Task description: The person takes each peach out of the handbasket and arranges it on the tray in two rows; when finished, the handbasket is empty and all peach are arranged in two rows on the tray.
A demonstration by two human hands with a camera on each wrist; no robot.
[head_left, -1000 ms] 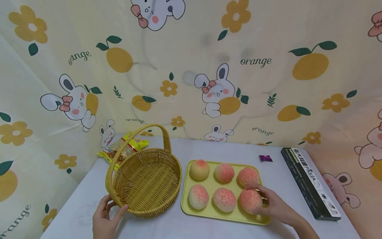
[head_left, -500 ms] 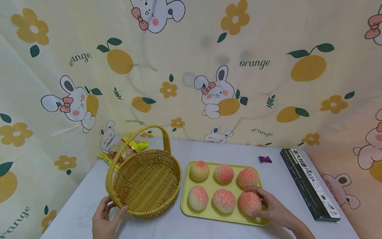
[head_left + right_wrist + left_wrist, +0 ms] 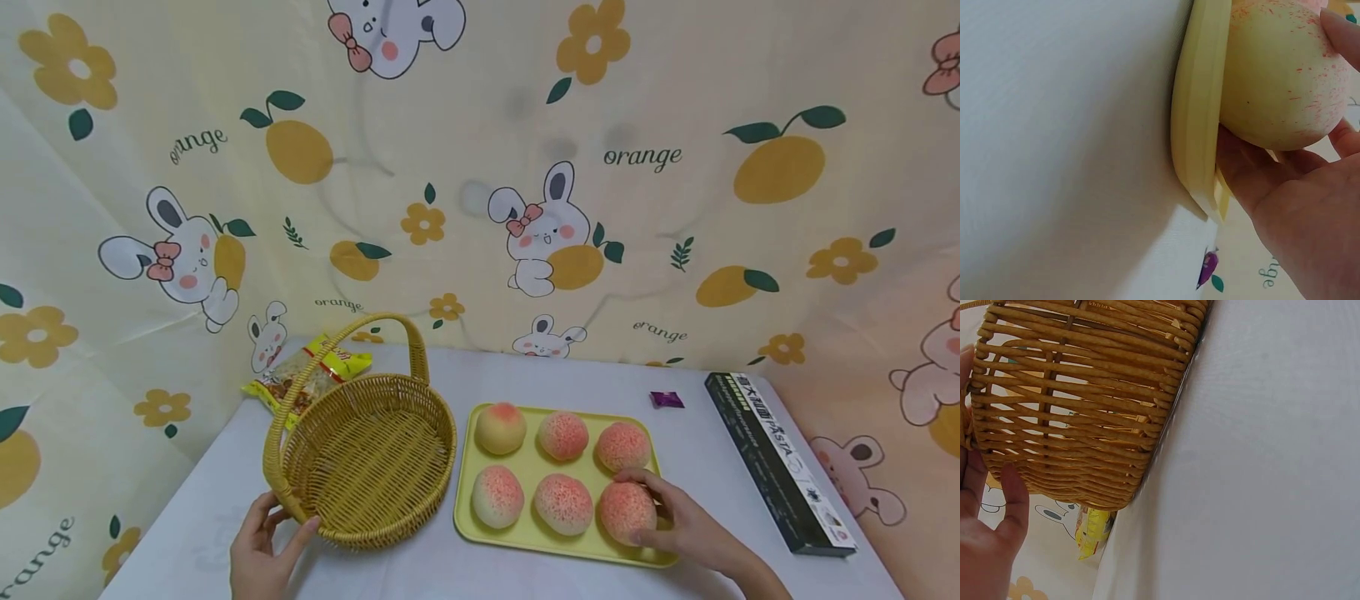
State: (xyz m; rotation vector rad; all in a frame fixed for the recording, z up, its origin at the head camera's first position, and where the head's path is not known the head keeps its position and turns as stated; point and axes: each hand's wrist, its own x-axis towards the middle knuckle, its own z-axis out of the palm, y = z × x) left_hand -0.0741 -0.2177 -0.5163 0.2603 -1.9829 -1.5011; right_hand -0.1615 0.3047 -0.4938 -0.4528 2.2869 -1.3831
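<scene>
A woven basket [image 3: 375,454] with a tall arched handle stands at the left of the table with nothing in it. My left hand [image 3: 262,546] grips its near-left rim at the foot of the handle; the wrist view shows the thumb [image 3: 1015,497] beside the weave. To the right lies a yellow tray [image 3: 532,543] bearing several pink-speckled peaches, among them one peach [image 3: 501,427] at the back left. My right hand [image 3: 693,525] holds the front-right peach [image 3: 624,510], fingers and thumb around its right side. In the right wrist view that peach [image 3: 1279,81] sits low against the tray.
Behind the basket lies a yellow snack bag [image 3: 345,362]. A small purple wrapped candy [image 3: 667,400] is beyond the tray, and a long black pasta box [image 3: 776,467] lies along the right side. A printed cloth [image 3: 465,125] hangs at the back.
My right hand has shifted slightly left around the front-right peach, its upper fingers lying closer on it. The left hand and the basket stay where they were.
</scene>
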